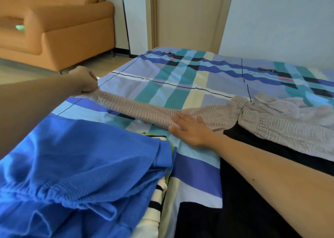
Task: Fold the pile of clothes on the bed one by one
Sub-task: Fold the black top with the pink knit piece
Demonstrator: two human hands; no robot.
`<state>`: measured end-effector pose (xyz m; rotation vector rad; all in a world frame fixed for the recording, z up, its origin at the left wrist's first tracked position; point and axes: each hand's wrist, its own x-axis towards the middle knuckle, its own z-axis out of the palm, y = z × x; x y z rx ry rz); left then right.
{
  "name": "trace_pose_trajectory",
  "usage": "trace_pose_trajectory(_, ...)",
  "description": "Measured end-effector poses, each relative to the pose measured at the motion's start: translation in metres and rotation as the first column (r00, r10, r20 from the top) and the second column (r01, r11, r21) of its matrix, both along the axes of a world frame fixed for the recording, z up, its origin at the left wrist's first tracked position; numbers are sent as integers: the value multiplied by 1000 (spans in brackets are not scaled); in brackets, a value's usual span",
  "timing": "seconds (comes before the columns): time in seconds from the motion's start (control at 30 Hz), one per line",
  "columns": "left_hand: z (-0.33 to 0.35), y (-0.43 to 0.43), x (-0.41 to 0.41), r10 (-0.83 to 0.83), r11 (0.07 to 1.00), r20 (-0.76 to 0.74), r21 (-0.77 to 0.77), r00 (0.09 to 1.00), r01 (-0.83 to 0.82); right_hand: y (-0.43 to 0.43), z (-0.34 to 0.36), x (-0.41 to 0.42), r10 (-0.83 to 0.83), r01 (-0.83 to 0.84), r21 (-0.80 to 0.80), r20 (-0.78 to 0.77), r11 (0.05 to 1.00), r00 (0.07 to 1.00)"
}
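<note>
A beige knitted sweater (267,122) lies across the right of the bed, one long sleeve (133,107) stretched out to the left. My left hand (85,80) grips the cuff of that sleeve at the bed's left edge. My right hand (189,129) lies flat, fingers straight, pressing the sleeve down near its middle. A pile of clothes sits at the near left, topped by a blue knitted garment (75,174) with a striped black-and-white piece (155,201) and something green under it.
The bed has a blue, teal and cream plaid sheet (180,75). A dark cloth (244,201) lies under my right forearm. An orange sofa (59,29) stands on the floor at the far left, a door and pale wall behind the bed.
</note>
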<state>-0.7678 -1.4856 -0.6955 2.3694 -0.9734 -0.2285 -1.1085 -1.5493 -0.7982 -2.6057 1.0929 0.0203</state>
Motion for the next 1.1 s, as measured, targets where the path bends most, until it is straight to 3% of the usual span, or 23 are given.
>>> trace_pose_trajectory(0.07,2,-2,-8,-16,999,-23,-33,1000,15,3,2,-3,2,0,51,-42,999,999)
trace_pose_trajectory(0.17,28,-16,-39,-92,978,-62,-196,994,78,8,28,-1,-136,65,204,357,977,924)
trace_pose_trajectory(0.23,53,-35,-74,-221,940,-115,-290,969,180,9,52,-2,-231,69,291,575,954,785)
trace_pose_trajectory(0.33,90,-60,-156,-447,847,-129,-378,885,373,12,90,-12,-264,20,331,713,943,650)
trace_pose_trajectory(0.4,103,-68,-217,-592,767,-136,-399,794,503,11,112,-22,-303,-17,360,810,933,502)
trace_pose_trajectory(0.5,114,-69,-302,-781,599,-128,-428,611,677,-1,138,-64,-416,182,383,885,906,208)
trace_pose_trajectory(0.57,111,-71,-338,-845,505,-101,-475,526,720,-19,141,-112,-514,348,456,853,819,91)
trace_pose_trajectory(0.63,102,-77,-366,-835,475,80,-393,544,787,-36,141,-171,-608,439,539,793,719,23)
trace_pose_trajectory(0.7,83,-82,-384,-820,482,226,-224,526,847,-44,141,-224,-647,427,610,759,667,-73)
trace_pose_trajectory(0.8,39,-85,-410,-874,443,224,6,431,896,-45,140,-298,-646,441,651,740,618,-186)
trace_pose_trajectory(0.9,-17,-89,-427,-900,420,213,188,381,888,-42,117,-370,-699,561,664,688,495,-198)
trace_pose_trajectory(1.0,-64,-91,-428,-907,420,183,412,378,808,-29,75,-430,-871,819,496,491,290,10)
trace_pose_trajectory(1.1,-83,-93,-425,-907,421,207,493,368,761,-19,47,-464,-929,933,262,337,246,150)
